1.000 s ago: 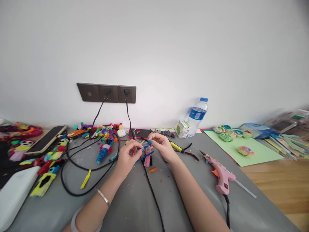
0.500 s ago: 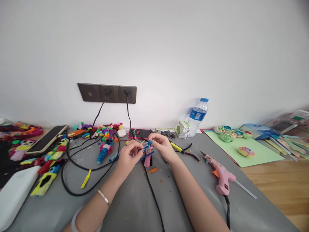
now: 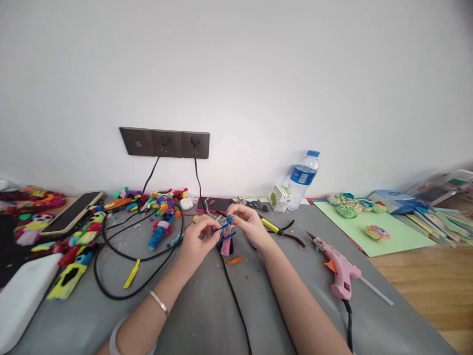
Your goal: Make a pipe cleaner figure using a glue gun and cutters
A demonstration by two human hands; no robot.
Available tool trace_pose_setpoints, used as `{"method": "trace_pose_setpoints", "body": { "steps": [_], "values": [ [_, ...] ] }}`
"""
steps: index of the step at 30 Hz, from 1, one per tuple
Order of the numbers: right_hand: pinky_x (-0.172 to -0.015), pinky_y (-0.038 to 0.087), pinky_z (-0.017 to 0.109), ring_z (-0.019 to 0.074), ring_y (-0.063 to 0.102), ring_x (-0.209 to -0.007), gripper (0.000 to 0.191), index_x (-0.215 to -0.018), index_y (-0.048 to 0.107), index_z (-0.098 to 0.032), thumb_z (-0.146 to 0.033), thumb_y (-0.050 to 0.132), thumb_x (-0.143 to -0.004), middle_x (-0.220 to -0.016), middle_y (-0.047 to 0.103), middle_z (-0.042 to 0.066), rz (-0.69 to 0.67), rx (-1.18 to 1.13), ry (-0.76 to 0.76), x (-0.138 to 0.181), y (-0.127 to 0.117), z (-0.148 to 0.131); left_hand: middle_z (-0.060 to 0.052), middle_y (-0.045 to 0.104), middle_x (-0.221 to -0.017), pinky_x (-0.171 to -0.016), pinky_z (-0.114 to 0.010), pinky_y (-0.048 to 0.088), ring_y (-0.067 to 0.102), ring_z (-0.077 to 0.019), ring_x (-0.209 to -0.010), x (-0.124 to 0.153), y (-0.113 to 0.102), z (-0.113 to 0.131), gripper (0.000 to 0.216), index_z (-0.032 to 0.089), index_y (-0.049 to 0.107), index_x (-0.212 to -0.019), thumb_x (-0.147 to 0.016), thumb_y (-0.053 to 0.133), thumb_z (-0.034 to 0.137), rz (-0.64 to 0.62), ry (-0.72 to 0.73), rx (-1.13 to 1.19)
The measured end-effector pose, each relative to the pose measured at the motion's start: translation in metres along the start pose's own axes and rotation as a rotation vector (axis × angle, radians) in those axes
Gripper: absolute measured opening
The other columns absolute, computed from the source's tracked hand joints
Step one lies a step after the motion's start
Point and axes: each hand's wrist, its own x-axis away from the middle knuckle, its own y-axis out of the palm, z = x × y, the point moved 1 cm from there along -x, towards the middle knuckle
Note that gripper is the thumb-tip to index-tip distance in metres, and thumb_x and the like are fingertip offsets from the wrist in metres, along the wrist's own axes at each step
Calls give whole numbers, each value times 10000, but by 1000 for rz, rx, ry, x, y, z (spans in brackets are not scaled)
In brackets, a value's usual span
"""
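Observation:
Between my fingertips, above the middle of the grey table, is a blue pipe cleaner (image 3: 226,226) with a bent upper end and a strip sticking out to the right. My left hand (image 3: 200,238) pinches its left part between thumb and fingers. At its top right end, my right hand (image 3: 247,224) is closed on it as well. Behind and just below it shows a small pink fuzzy figure (image 3: 225,247) with a dark part; whether it joins the blue piece I cannot tell. An orange fuzzy scrap (image 3: 234,260) lies close below my hands.
A pink glue gun (image 3: 342,271) lies at right, near green paper (image 3: 402,234) with crumpled pieces. Behind my right hand are a water bottle (image 3: 303,180), a small box (image 3: 280,198) and yellow-handled pliers (image 3: 271,225). Black cable (image 3: 98,276) loops at left beside fuzzy figures (image 3: 162,229) and a phone (image 3: 72,213).
Both hands stay in nearly the same place. My left fingers have shifted slightly on the blue pipe cleaner, and its loose strip sits a little differently.

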Motion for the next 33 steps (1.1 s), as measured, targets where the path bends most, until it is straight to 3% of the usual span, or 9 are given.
{"method": "trace_pose_setpoints", "body": {
  "steps": [33],
  "values": [
    [-603, 444, 227, 122, 520, -690, 206, -872, 654, -198, -391, 699, -819, -802, 583, 10, -97, 43, 51, 1, 0, -1, 8, 606, -797, -577, -210, 411, 497, -99, -612, 1, 1, 1, 161, 199, 608, -817, -777, 572, 48, -17, 99, -82]
  ]
}}
